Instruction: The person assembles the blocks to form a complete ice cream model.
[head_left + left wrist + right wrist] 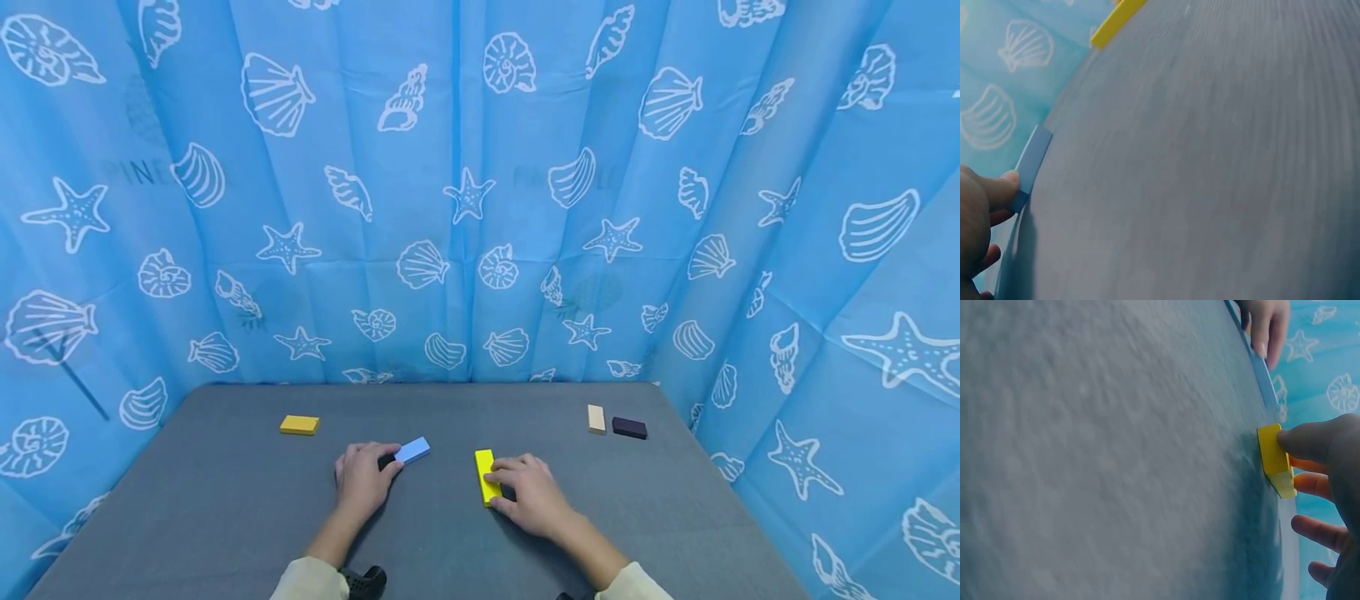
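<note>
A light blue block (pixel 413 450) lies slanted on the grey table, and my left hand (pixel 363 477) pinches its near left end between thumb and fingers. In the left wrist view the thumb presses on the blue block (pixel 1034 159). Right of it, a bright yellow block (pixel 486 477) points away from me. My right hand (pixel 531 493) grips that block from its right side. The right wrist view shows the thumb on one face of the yellow block (pixel 1275 459) and fingertips at the opposite side; the other fingers are spread apart.
A darker yellow block (pixel 299 425) lies at the back left of the grey table (pixel 435 550). At the back right are a cream block (pixel 596 418) and a black block (pixel 629 427), close together. A blue shell-patterned curtain (pixel 465 233) hangs behind the table and along its sides.
</note>
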Available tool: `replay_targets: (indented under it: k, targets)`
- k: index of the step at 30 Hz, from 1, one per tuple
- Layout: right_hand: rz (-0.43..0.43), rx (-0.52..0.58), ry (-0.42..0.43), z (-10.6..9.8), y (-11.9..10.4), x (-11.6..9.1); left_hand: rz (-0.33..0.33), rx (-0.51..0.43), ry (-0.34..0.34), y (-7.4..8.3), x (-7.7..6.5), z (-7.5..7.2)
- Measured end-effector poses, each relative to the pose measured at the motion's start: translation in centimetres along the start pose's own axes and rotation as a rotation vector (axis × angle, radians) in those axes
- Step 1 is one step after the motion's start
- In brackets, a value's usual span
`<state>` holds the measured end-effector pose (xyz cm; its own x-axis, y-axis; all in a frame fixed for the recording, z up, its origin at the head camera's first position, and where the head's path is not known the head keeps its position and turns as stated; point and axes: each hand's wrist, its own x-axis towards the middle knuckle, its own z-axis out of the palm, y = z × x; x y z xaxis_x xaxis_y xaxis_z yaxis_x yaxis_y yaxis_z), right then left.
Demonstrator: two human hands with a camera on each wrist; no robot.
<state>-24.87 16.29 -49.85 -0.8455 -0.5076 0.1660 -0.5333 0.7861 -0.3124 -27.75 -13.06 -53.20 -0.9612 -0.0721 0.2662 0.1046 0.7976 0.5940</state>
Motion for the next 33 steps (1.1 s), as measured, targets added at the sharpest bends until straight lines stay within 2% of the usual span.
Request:
replay_targets:
  k: [8, 16, 33]
  targets:
    - [-0.005, 0.007, -0.025, 0.7, -1.4, 0.2, 0.083, -0.017, -0.006, 1.9, -0.3, 1.8]
    - [-0.018, -0.010, -0.038, 0.9, -2.8, 0.0, 0.085, 0.018, -0.022, 3.1, -0.3, 2.9]
    - [-0.056, -0.001, -0.010, 1.5, -3.7, -0.2, 0.155, 0.019, -0.087, 4.6, -0.6, 3.3]
